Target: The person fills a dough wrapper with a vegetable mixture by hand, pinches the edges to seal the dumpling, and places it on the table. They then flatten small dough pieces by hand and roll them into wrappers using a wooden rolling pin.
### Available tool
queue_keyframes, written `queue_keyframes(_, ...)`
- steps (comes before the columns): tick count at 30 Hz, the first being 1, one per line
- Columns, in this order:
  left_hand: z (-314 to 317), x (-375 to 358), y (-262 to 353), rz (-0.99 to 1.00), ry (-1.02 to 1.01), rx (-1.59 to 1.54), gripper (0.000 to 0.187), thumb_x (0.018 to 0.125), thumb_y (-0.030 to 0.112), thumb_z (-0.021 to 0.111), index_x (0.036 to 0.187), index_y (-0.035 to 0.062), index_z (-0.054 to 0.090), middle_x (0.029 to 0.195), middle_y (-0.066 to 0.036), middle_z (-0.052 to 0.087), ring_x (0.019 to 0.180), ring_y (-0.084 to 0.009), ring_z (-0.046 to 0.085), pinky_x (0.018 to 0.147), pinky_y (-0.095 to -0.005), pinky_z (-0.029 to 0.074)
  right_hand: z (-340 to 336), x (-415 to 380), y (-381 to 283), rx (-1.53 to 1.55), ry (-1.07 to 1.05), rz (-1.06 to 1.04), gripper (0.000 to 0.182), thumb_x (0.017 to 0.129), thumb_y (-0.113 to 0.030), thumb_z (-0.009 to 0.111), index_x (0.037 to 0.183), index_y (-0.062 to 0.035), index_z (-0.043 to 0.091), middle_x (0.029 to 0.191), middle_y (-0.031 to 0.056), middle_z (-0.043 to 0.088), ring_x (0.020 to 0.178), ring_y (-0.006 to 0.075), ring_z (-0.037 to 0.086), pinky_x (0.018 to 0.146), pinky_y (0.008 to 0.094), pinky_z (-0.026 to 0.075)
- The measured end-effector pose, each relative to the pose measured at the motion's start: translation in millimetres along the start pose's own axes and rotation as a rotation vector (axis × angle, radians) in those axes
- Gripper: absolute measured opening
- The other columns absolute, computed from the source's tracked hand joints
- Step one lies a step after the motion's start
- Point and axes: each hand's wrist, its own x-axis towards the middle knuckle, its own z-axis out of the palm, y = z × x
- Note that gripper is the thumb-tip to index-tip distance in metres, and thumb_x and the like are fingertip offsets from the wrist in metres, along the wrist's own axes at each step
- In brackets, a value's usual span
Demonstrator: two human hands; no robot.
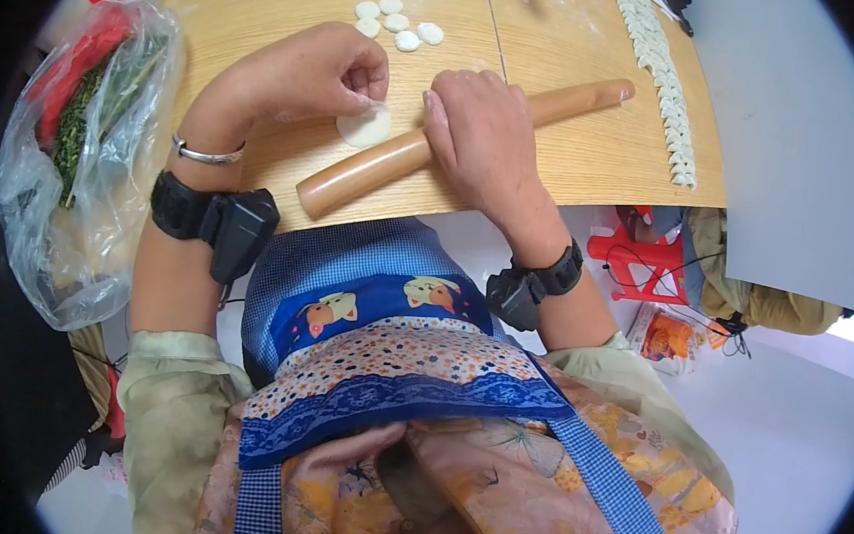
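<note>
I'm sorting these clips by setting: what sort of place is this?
Likely a home or small kitchen work table: a rolling pin over a dough round, dough pieces and a row of folded dumplings.

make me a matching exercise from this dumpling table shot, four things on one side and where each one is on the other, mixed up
Things:
1. rolling pin
2. dough disc
3. small dough pieces
4. plastic bag of greens

Places:
A. at the table's left edge
B. in a cluster at the far side of the table
C. under the right hand
D. pinched by the left hand, against the pin

Pairs: 1-C, 2-D, 3-B, 4-A
</note>
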Motion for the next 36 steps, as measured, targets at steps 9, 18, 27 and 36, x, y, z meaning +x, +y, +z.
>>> queue_keyframes(9, -3.7, 1.9, 0.6, -0.102, -0.062, 0.019, 0.01, 0.085, 0.008, 0.067, 0.088, -0.0021, 0.064, 0.075, -0.002, 0.062, 0.071, -0.0105, 0.054, 0.067, -0.0279, 0.046, 22.3, 45.5, 12.7, 0.087, -0.018, 0.017, 0.018, 0.092, -0.018, 0.059, 0.083, -0.0018, 0.062, 0.08, 0.0184, 0.065, 0.081, 0.0382, 0.061, 0.073, 0.0499, 0.049)
queue_keyframes(18, -5.3, 1.6, -3.4, -0.044, -0.049, 0.037, 0.013, 0.088, 0.01, 0.065, 0.087, -0.0028, 0.064, 0.075, -0.005, 0.06, 0.071, -0.0131, 0.052, 0.067, -0.0302, 0.046, 15.9, 33.8, 10.2, 0.083, -0.047, 0.008, 0.016, 0.091, -0.017, 0.06, 0.082, -0.0035, 0.061, 0.079, 0.0168, 0.064, 0.081, 0.037, 0.061, 0.072, 0.0499, 0.047)
queue_keyframes(27, 1.1, 0.6, 2.1, -0.03, -0.01, -0.027, 0.008, 0.082, 0.005, 0.066, 0.086, 0.001, 0.062, 0.072, -0.001, 0.056, 0.066, -0.0098, 0.049, 0.062, -0.0263, 0.043, -5.1, -7.7, 0.3, 0.027, -0.025, 0.032, 0.012, 0.091, -0.018, 0.063, 0.088, -0.007, 0.061, 0.083, 0.0095, 0.062, 0.085, 0.0296, 0.058, 0.078, 0.0447, 0.041)
queue_keyframes(36, 4.0, 1.5, 0.8, -0.027, -0.009, -0.093, 0.007, 0.081, 0.004, 0.064, 0.084, 0.0021, 0.058, 0.071, 0.003, 0.053, 0.066, -0.0063, 0.048, 0.061, -0.0244, 0.041, -2.3, -5.3, -1.3, -0.007, -0.018, 0.033, 0.012, 0.09, -0.018, 0.063, 0.087, -0.0075, 0.062, 0.081, 0.0087, 0.062, 0.083, 0.0287, 0.058, 0.077, 0.0431, 0.041)
